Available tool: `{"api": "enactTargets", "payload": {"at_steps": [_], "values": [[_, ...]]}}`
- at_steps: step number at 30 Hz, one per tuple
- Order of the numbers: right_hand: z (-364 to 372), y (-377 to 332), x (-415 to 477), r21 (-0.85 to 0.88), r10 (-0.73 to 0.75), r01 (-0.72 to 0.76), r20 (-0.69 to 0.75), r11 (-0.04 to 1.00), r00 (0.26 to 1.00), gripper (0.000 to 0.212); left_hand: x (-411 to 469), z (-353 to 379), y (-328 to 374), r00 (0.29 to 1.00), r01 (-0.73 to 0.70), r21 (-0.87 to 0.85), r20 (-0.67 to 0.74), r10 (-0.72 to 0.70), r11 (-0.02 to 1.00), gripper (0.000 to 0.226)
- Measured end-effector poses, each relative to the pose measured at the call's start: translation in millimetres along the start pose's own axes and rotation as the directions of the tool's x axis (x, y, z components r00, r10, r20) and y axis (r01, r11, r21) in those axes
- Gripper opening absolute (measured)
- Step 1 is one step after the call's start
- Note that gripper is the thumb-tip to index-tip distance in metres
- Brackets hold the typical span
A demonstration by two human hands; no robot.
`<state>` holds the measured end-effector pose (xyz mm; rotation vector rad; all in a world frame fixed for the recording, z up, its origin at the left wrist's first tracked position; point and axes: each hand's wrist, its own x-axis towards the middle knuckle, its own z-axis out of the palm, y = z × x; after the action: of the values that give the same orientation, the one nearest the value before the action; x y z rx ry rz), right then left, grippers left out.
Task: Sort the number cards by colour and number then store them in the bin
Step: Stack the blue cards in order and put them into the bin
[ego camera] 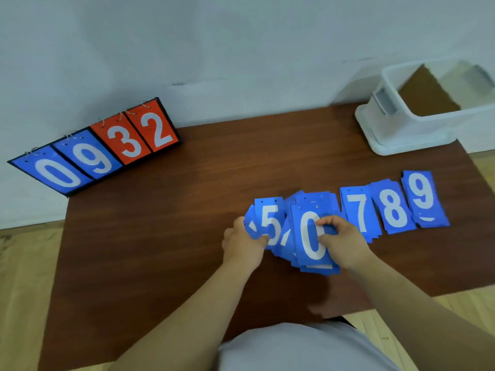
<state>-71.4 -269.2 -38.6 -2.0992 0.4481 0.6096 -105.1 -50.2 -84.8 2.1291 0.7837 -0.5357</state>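
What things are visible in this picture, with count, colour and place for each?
Brown wooden table: one, dark brown, under everything.
Black-framed flip scoreboard: one, blue 0 and 9, red 3 and 2, far left table edge by the wall.
White plastic bin: one, white, far right corner.
Piles of blue number cards: three, blue, tops 7, 8, 9, on the right.
Fan of blue number cards: one, blue, 5 and 0 showing, centre, in both hands.
Left hand: grips the fan beside the 5.
Right hand: fingers pinch the fan at its 0.
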Motion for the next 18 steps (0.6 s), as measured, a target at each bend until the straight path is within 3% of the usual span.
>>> {"api": "enactTargets", "payload": {"at_steps": [5,8,15,18], "values": [[-50.4,17.4,30.5,-0.022,0.002,-0.001,0.045,1.0,0.999,0.027,8.3,50.6,50.6,0.977,0.182,0.104,-0.128,-0.169,0.978,0.107],[-72.0,26.6,49.7,-0.052,0.017,-0.014,0.07,0.999,0.997,0.025,9.4,70.9,55.2,0.961,0.245,0.173,-0.175,-0.215,0.954,0.106],[-94.2,33.2,75.6,-0.125,-0.038,0.058,0.155,0.99,0.987,0.026,-7.1,64.7,11.8,0.979,0.092,0.342,-0.204,-0.022,0.935,0.084],[-93.1,32.7,77.6,-0.126,-0.051,0.078,0.206,0.989,0.977,0.026,-13.1,56.6,3.6,0.985,0.031,0.307,-0.173,0.024,0.951,0.085]]}}
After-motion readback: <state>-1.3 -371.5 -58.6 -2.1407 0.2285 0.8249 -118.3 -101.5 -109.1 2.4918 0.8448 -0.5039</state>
